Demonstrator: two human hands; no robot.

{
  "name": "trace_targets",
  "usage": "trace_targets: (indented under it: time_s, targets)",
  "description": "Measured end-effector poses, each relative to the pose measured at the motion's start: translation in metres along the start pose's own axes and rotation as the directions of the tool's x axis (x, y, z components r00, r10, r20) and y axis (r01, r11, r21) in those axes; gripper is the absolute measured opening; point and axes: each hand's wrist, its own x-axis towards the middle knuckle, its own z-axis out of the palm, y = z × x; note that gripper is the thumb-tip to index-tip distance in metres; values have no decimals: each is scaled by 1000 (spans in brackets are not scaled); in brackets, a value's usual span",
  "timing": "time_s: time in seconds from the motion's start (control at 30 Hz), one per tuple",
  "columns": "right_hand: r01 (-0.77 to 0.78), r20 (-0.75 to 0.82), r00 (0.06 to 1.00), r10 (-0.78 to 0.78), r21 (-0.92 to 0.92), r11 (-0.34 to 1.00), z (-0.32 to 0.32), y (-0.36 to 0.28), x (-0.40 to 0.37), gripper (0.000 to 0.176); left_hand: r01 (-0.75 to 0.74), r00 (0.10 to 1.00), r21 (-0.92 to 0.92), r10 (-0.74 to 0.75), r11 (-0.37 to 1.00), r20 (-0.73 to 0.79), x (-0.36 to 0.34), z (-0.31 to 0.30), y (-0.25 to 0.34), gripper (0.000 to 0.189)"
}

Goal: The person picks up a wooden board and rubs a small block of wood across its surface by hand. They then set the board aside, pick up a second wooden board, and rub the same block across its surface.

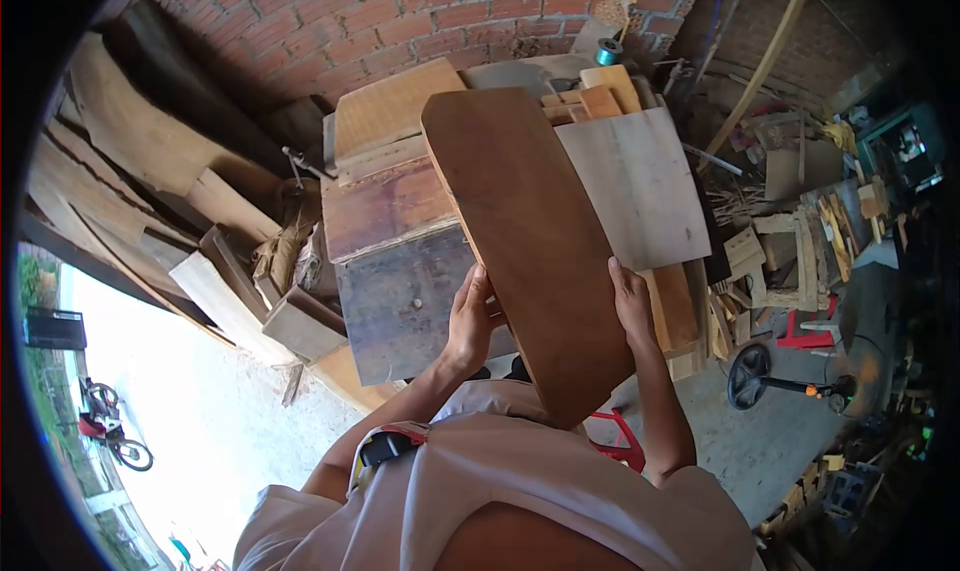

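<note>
We are in a cluttered woodworking yard with a grey concrete floor (775,441), seen from above and tilted. Nearest to us is a white shirt (520,491), with two bare arms reaching forward from it. The left hand (468,321) curls its fingers around the left edge of a long brown wooden board with rounded corners (530,251). The right hand (630,301) clasps the opposite edge, thumb on the face. The board is held up between the hands, tilted, clear of everything beneath. A red plastic stool (622,439) shows below its lower end. Behind the board lie a dark weathered wooden panel (400,301) and a pale grey plywood sheet (640,186), stacked with other planks. Farthest back stands a red brick wall (400,11).
</note>
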Motion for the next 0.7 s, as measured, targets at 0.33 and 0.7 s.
trace_targets:
  time_s: [0.33, 0.7]
  targets:
    - [42, 120, 992, -27, -123, 992, 135, 12, -22, 63, -35, 958, -125, -2, 992, -286, 1, -128, -18, 37]
    - [-58, -90, 995, 43, -173, 983, 236, -9, -62, 59, 27, 908, 426, 156, 904, -388, 51, -232, -37, 49]
